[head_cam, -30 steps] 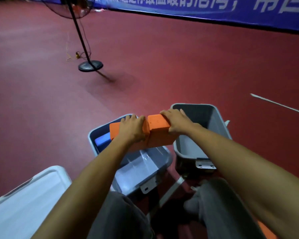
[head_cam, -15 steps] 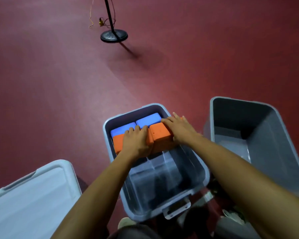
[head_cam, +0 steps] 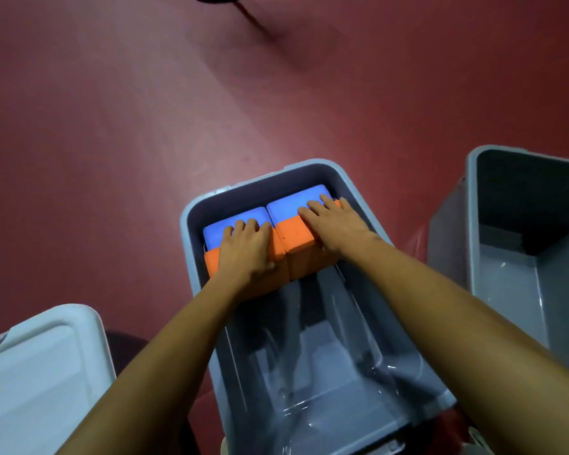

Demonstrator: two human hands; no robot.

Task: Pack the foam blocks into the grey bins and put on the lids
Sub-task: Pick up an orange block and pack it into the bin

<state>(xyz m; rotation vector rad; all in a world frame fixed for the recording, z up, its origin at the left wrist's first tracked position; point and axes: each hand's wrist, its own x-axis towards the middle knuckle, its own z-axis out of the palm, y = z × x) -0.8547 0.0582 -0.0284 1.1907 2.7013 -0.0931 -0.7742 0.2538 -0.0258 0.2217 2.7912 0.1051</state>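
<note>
The two orange foam blocks sit side by side and touching at the far end of the middle grey bin [head_cam: 309, 164]: the left orange block [head_cam: 212, 265] and the right orange block [head_cam: 293, 233]. They stand against two blue blocks, the left blue block [head_cam: 216, 228] and the right blue block [head_cam: 289, 201], which fill the bin's far wall. The left hand [head_cam: 243, 254] lies over the left orange block and holds it, its fingers [head_cam: 252, 224] bent together over the top with the tips on the blue block behind and the thumb down the near face. The right hand [head_cam: 337, 229] presses flat on the right orange block, its fingers [head_cam: 312, 209] straight, slightly spread and reaching onto the blue block beyond. The near half of the bin shows its bare, glossy bottom. A second grey bin [head_cam: 472, 192] stands just to the right, a pale lid [head_cam: 40, 372] lies at the lower left, and everything rests on a dark red floor [head_cam: 112, 126].
</note>
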